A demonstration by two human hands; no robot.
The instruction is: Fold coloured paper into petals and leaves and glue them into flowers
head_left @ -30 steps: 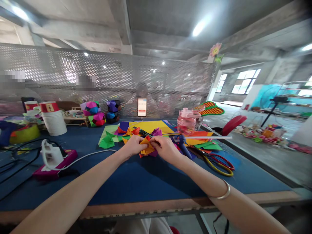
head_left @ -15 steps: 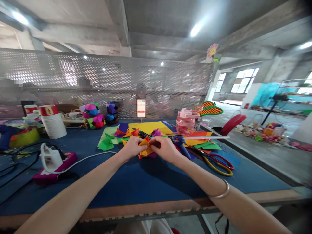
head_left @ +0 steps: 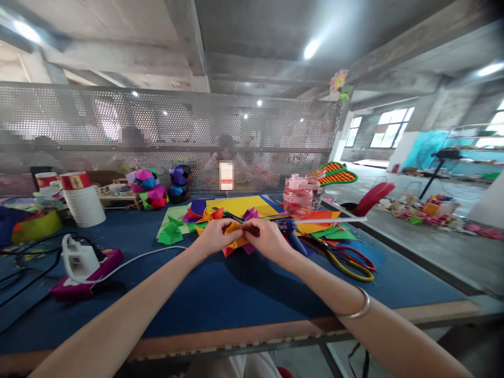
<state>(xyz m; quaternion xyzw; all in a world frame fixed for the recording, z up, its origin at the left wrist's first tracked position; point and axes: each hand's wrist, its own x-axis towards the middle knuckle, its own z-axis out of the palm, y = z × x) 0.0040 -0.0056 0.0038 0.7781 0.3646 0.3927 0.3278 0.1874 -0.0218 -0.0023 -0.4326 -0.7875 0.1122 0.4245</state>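
Between my two hands is a folded piece of orange-yellow paper (head_left: 234, 241), partly covered by my fingers. My left hand (head_left: 216, 235) pinches it from the left. From the other side my right hand (head_left: 264, 237) closes its thumb and fingertips on it. Red and purple folded paper shows just below the orange piece; whether it is joined to it I cannot tell. A green folded paper piece (head_left: 170, 233) lies left of my hands, and a purple one (head_left: 250, 214) just behind them. The blue glue gun (head_left: 292, 234) rests to the right of my right hand.
Scissors (head_left: 350, 261) with red and yellow handles lie at the right. A pink bottle (head_left: 297, 198) stands behind the glue gun. Stacked paper cups (head_left: 83, 202) and a purple power strip (head_left: 88, 281) with a white cable are at left. Colourful paper balls (head_left: 148, 188) sit at the back.
My hands have drawn slightly closer together, and my fingertips now cover more of the orange-yellow paper. The whole view has shifted a little; the items on the table stay in place.
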